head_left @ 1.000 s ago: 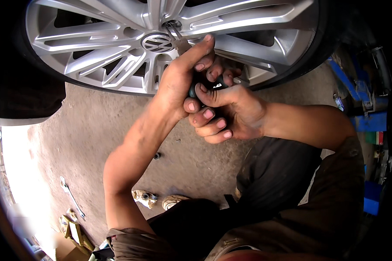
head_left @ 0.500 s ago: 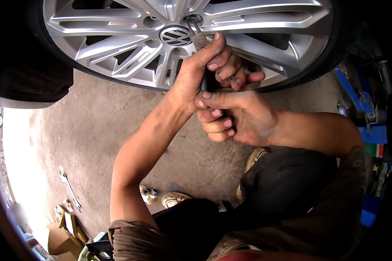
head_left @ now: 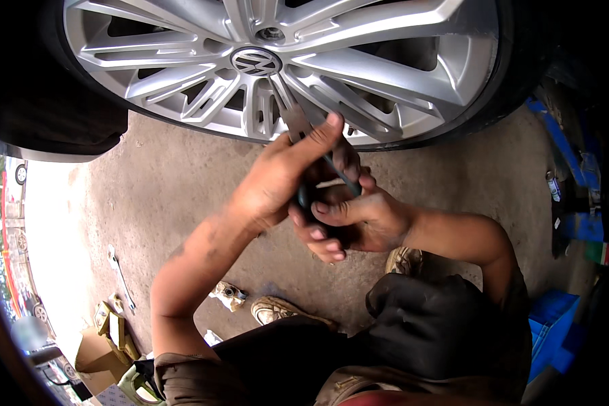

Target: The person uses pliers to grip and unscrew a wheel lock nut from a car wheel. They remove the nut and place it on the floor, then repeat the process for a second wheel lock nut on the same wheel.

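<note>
In the head view, the left hand (head_left: 277, 172) and the right hand (head_left: 369, 220) make one common grip around the handles of the long-nose pliers (head_left: 295, 123). The pliers lie between them, and their narrow tips point up and away from the grip, a little apart, near the round badge (head_left: 256, 61) of the wheel (head_left: 379, 26). A bolt hole (head_left: 270, 33) is farther above the grip. Well below it and to the left, a wrench (head_left: 120, 277) is on the floor (head_left: 176, 162).

I judge that the step in hand is placing or adjusting the pliers before the wheel; the next move seems to call for steady aim and controlled handles.

The fingers cover much of the handles, and these are blurred. I cannot tell whether the tips touch the wheel. The upper wheel is cut off.
</note>
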{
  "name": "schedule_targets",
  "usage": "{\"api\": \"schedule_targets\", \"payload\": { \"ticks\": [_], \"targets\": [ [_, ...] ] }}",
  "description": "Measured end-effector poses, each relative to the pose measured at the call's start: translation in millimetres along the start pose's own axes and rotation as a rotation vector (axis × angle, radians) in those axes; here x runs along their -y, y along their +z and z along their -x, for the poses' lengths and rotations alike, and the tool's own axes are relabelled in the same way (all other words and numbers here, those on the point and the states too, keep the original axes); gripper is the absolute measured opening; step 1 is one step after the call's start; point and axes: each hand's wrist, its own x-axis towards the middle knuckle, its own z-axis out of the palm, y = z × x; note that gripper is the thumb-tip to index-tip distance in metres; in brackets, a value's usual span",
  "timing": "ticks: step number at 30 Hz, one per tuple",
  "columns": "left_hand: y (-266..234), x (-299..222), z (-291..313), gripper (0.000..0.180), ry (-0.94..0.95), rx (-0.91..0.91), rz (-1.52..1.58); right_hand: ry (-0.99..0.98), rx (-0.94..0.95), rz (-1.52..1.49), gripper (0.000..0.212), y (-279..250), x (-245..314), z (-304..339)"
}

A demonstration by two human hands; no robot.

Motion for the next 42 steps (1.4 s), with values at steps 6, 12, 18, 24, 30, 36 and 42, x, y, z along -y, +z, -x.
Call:
{"api": "schedule_targets", "payload": {
  "ticks": [6, 12, 18, 24, 30, 36, 42],
  "targets": [
    [-17, -21, -25, 0.05, 0.054, -0.125, 0.08, -0.178, 0.089, 0.111, 0.048, -12, 31, -26],
    [-22, -35, -26, 0.049, 0.026, -0.048, 0.11, -0.234, 0.086, 0.228, 0.034, -9, 45, -25],
    [-13, -40, -30, 0.052, 0.087, -0.013, 0.19, -0.203, 0.075, 0.121, 0.035, 2, 63, -15],
    [-15, -33, -35, 0.048, 0.049, -0.043, 0.19, -0.192, 0.089, 0.043, 0.04, -7, 64, -13],
    [3, -37, -34, 0.034, 0.061, -0.067, 0.318, -0.156, -0.003, -0.165, 0.044, 1, 68, -17],
    [3, -39, -41, 0.032, 0.046, -0.094, 0.327, -0.071, -0.038, -0.217, 0.045, 7, 80, -12],
    [29, -50, -28, 0.038, -0.015, -0.263, 0.306, -0.083, 0.114, -0.323, 0.044, 4, 85, -15]
  ]
}}
